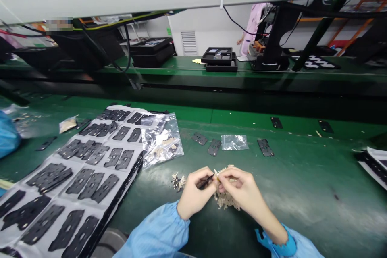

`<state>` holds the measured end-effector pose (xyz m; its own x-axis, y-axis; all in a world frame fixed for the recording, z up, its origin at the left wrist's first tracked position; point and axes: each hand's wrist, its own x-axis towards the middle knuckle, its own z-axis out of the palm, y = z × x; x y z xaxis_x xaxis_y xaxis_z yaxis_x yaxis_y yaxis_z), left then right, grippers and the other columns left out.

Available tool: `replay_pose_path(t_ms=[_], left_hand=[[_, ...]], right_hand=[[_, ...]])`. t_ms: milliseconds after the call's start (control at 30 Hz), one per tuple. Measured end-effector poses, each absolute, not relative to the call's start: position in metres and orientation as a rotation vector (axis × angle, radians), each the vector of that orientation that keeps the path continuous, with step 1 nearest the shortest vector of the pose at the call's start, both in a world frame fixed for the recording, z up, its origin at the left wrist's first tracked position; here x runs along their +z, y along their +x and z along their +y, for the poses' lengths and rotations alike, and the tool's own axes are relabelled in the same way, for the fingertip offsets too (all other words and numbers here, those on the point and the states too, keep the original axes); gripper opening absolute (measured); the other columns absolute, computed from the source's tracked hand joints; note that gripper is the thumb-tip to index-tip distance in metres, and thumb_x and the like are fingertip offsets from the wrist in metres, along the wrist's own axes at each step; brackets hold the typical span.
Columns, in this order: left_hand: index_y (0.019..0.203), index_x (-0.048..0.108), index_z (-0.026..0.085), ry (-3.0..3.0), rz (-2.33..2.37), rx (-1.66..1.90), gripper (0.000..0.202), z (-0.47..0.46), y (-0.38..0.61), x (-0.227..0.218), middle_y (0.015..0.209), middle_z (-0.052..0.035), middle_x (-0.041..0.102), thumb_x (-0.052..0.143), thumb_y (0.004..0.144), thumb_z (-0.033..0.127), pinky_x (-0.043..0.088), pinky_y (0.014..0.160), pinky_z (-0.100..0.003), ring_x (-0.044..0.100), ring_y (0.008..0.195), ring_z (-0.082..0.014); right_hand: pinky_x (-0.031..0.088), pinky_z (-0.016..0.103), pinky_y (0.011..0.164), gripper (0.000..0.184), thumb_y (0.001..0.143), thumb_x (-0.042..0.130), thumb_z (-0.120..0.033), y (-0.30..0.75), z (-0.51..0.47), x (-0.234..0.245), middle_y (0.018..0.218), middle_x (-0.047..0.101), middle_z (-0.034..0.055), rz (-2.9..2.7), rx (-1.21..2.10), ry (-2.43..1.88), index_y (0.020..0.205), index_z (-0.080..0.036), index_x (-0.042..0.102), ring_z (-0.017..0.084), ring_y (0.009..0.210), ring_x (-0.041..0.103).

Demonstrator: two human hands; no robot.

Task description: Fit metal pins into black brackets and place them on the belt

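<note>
Green bench mat (305,185) spans the work surface, with a raised green shelf (181,64) beyond it at upper centre. At lower left, a white backing sheet (53,197) carries rows of black perforated plates (90,183). A clear plastic bag (161,139) holding beige pieces lies against the sheet's upper right edge. Loose black plates (199,138) sit at centre, either side of a second clear bag (234,142). Both arms, in blue sleeves (157,229), enter from the bottom edge, forearms angled inward, with the hands close together at lower centre. Left hand (195,193) is curled, pinching a slim black item (206,182) between thumb and fingers. Right hand (242,189) is curled, its fingertips pinching a beige strip (218,177), its exact form too small to confirm. A beige heap (225,200) lies directly beneath the hands; a smaller beige cluster (178,181) sits just left of them.
</note>
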<state>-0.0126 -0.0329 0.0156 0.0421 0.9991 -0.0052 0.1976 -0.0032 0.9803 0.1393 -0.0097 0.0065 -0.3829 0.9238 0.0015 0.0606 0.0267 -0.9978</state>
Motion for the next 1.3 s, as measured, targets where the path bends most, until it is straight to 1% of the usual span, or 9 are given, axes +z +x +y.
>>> replay_pose_path(t_ms=[133,267,367,433,533,667,933,1067,1300], left_hand=[[0.066,0.053,0.014,1.295,1.367,1.107,0.012,-0.031,-0.015,0.010,0.058,0.0033,0.049,0.054,0.077,0.017,0.037,0.052,-0.019,0.045,0.052,-0.0077],[0.074,0.054,0.015,1.145,1.371,1.133,0.012,-0.030,-0.020,-0.002,0.063,0.0011,0.059,0.055,0.081,0.024,0.039,0.052,-0.020,0.047,0.047,-0.0067],[0.075,0.056,0.014,1.093,1.360,1.128,0.011,-0.030,-0.023,-0.011,0.069,-0.0019,0.064,0.057,0.079,0.024,0.041,0.052,-0.020,0.051,0.048,-0.0073],[0.074,0.058,0.014,1.093,1.358,1.122,0.009,-0.031,-0.022,-0.014,0.068,-0.0020,0.063,0.058,0.078,0.022,0.042,0.052,-0.020,0.051,0.049,-0.0076],[0.070,0.060,0.013,1.123,1.353,1.102,0.009,-0.031,-0.019,-0.013,0.064,-0.0003,0.060,0.059,0.076,0.020,0.042,0.052,-0.019,0.051,0.050,-0.0076],[0.069,0.061,0.013,1.167,1.338,1.074,0.010,-0.030,-0.013,-0.010,0.059,0.0017,0.055,0.059,0.076,0.020,0.042,0.052,-0.019,0.050,0.050,-0.0076],[0.071,0.063,0.013,1.281,1.344,1.077,0.014,-0.032,-0.006,-0.003,0.064,-0.0007,0.057,0.058,0.078,0.023,0.042,0.053,-0.021,0.051,0.051,-0.0091],[0.073,0.065,0.015,1.459,1.449,1.196,0.014,-0.037,-0.002,0.001,0.073,-0.0035,0.059,0.057,0.080,0.022,0.041,0.055,-0.022,0.053,0.061,-0.0116],[0.074,0.066,0.015,1.539,1.493,1.206,0.012,-0.044,0.002,-0.001,0.072,-0.0039,0.059,0.057,0.080,0.020,0.039,0.053,-0.021,0.053,0.060,-0.0117]], right_hand=[[0.052,0.024,0.054,0.016,0.082,0.055,-0.027,0.147,-0.002,0.004,0.070,0.056,0.0032,-1.560,1.298,-1.179,0.072,-0.016,0.061,0.015,0.059,0.060],[0.048,0.026,0.057,0.019,0.081,0.049,-0.013,0.161,0.005,-0.006,0.074,0.059,0.0058,-1.929,0.987,-1.272,0.074,-0.016,0.066,0.017,0.064,0.057],[0.048,0.031,0.072,0.042,0.070,0.038,0.006,0.167,0.007,-0.012,0.083,0.066,0.0066,-2.159,0.936,-1.183,0.085,-0.018,0.070,0.020,0.079,0.058],[0.045,0.034,0.079,0.053,0.061,0.036,0.010,0.169,0.007,-0.013,0.088,0.068,0.0053,-2.242,0.897,-1.128,0.089,-0.020,0.071,0.022,0.089,0.056],[0.044,0.036,0.077,0.040,0.066,0.043,0.005,0.167,0.007,-0.009,0.086,0.067,0.0058,-2.176,0.877,-1.168,0.082,-0.020,0.070,0.023,0.087,0.054],[0.047,0.030,0.068,0.015,0.082,0.053,-0.017,0.159,0.005,-0.006,0.081,0.062,0.0066,-1.864,1.181,-1.127,0.085,-0.017,0.067,0.019,0.076,0.058],[0.049,0.025,0.063,0.016,0.080,0.060,-0.028,0.154,0.000,-0.008,0.076,0.058,0.0032,-1.603,1.422,-1.071,0.073,-0.014,0.064,0.015,0.069,0.058],[0.049,0.024,0.062,0.015,0.079,0.060,-0.027,0.152,-0.002,-0.006,0.075,0.057,0.0031,-1.567,1.394,-1.079,0.073,-0.015,0.064,0.015,0.070,0.058],[0.049,0.025,0.063,0.013,0.081,0.056,-0.023,0.153,-0.004,0.002,0.077,0.058,0.0052,-1.662,1.350,-1.022,0.076,-0.015,0.065,0.016,0.072,0.059]])
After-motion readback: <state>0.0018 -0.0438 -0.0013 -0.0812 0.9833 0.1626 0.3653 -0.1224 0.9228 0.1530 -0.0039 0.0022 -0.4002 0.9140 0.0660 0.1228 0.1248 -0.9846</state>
